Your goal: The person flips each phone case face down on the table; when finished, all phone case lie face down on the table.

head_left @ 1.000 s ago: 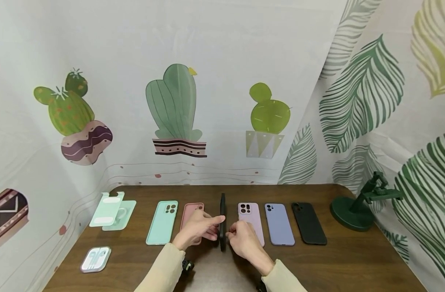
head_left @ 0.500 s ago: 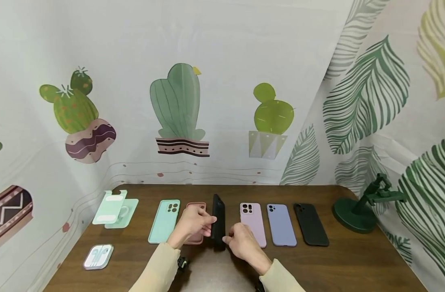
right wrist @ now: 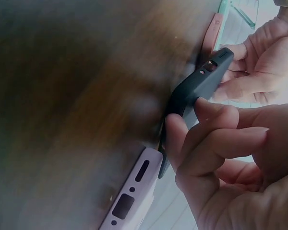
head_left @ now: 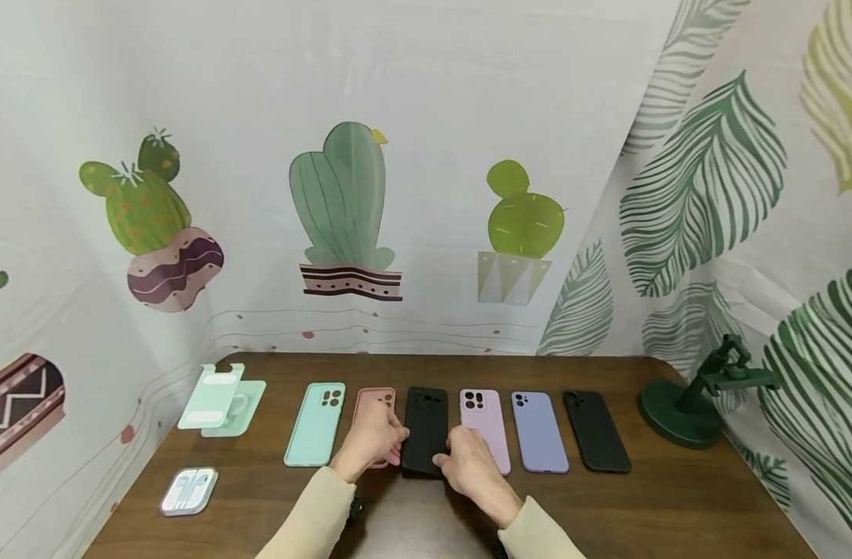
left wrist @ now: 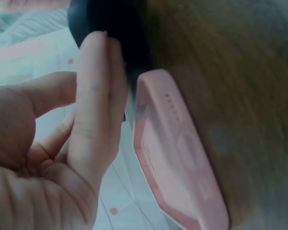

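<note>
A black phone case (head_left: 424,428) lies back-up in the middle of the row, with a camera cutout at its far end. My right hand (head_left: 471,464) pinches its near right corner between thumb and forefinger; the right wrist view shows the case's edge (right wrist: 201,79) tilted, left side raised. At the left edge is my left hand (head_left: 373,436), its fingers fairly straight and touching or very near the case. Under that hand, a pink phone case (left wrist: 182,148) is partly covered in the head view. The lilac phone case (head_left: 487,423) sits just right of the black one.
A mint phone case (head_left: 316,425) lies left of the pink one. Blue (head_left: 539,431) and second black (head_left: 597,431) cases continue the row rightward. A mint phone stand (head_left: 213,400) and boxed earphones (head_left: 188,491) are at left, a dark green stand (head_left: 680,411) at right.
The black phone case, upright on its long edge a second ago, has tipped over to the left and come down nearly flat. My left hand has followed it down; the right hand stays at its corner.
</note>
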`<state>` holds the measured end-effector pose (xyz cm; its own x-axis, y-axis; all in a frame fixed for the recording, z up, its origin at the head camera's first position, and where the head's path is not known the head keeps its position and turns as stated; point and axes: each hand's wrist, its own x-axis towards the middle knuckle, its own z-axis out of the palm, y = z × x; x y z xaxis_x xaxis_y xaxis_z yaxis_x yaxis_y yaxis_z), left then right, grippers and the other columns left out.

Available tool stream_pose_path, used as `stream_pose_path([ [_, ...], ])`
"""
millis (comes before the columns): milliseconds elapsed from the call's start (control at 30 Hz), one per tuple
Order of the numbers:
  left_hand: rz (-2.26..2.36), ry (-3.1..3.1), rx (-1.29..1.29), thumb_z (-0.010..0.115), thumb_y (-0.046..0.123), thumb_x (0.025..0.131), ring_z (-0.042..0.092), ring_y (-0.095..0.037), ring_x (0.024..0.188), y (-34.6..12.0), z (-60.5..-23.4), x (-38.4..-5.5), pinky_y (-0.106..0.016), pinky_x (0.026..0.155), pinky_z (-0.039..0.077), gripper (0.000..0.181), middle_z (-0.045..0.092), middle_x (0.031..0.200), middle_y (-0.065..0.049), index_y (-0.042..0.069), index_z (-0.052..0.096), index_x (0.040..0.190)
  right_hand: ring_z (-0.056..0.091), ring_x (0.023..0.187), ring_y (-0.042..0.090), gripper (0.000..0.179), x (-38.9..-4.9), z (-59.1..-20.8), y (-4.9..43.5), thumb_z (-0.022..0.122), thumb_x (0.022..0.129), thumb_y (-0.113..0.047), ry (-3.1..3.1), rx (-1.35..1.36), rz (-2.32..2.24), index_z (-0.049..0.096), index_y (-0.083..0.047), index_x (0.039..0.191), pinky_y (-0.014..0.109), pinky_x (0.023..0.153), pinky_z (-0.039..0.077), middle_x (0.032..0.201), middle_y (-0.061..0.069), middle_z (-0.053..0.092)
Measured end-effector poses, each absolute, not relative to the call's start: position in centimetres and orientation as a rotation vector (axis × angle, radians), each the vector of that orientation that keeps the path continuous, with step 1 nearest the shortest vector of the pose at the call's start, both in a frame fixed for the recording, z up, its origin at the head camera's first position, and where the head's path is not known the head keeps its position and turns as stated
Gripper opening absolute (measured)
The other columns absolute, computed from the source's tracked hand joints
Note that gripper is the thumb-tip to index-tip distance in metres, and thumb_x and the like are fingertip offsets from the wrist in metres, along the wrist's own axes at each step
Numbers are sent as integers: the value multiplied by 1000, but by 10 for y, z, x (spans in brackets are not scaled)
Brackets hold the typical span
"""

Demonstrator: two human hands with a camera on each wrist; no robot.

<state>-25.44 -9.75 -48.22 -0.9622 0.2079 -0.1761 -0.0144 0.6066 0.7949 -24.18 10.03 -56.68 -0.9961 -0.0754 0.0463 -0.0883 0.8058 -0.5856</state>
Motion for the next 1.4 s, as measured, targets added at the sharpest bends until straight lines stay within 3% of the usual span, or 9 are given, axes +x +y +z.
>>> stream_pose_path([
  [133,1158,2662,178,76,6,100,67,-11,47,-90,-484,-253,-21,44,48,16,69,62,-8,-1,74,85,59,64,13,33,-240,-562,100,88,90,-22,-2979,106,968,62,-13,71,29,55,47,68,-3,60],
  [400,944,2804,282,78,4,98,68,-13,46,-79,-480,-249,-26,55,59,34,62,53,-4,4,68,65,60,64,18,30,-225,-529,96,86,92,-15,-3002,90,1026,65,-6,73,34,55,49,70,6,63],
  [667,894,2869,317,81,0,93,64,-14,41,-78,-485,-251,-26,52,57,38,63,46,-3,5,65,59,62,60,13,32,-238,-557,99,87,89,-14,-2966,144,925,63,-10,68,29,51,48,67,3,63],
  [733,861,2889,347,79,1,94,62,-12,40,-80,-502,-262,-26,50,55,40,62,44,0,9,65,57,61,58,11,31,-241,-561,100,87,89,-14,-2972,146,921,64,-11,68,27,51,48,66,2,63],
  [967,866,2874,161,79,3,95,60,-16,41,-71,-482,-247,-24,48,48,41,58,43,-1,7,64,57,60,58,14,26,-242,-557,103,86,92,-15,-3019,134,970,68,-7,75,28,52,47,68,4,64],
  [1100,868,2880,140,78,5,95,59,-15,41,-71,-487,-250,-24,47,47,40,58,45,-2,7,65,58,56,57,13,33,-243,-560,104,89,89,-20,-3004,125,968,65,-12,69,28,52,45,66,2,62],
  [1167,867,2933,205,79,9,95,55,-13,42,-78,-510,-263,-24,47,45,42,55,45,2,11,63,56,60,61,14,31,-244,-565,104,91,87,-24,-2963,135,949,68,-10,73,29,54,48,71,3,67],
  [1233,871,3018,279,81,9,92,52,-10,42,-84,-506,-262,-26,50,48,45,52,44,5,14,61,51,68,69,16,29,-244,-566,103,92,87,-29,-2930,144,920,75,-7,81,31,59,55,80,6,75],
  [1400,875,3162,308,83,5,88,43,-9,49,-98,-462,-241,-25,51,38,53,38,46,11,16,51,48,78,90,23,31,-246,-567,94,91,87,-32,-2884,155,870,81,-5,100,38,74,64,100,10,82],
])
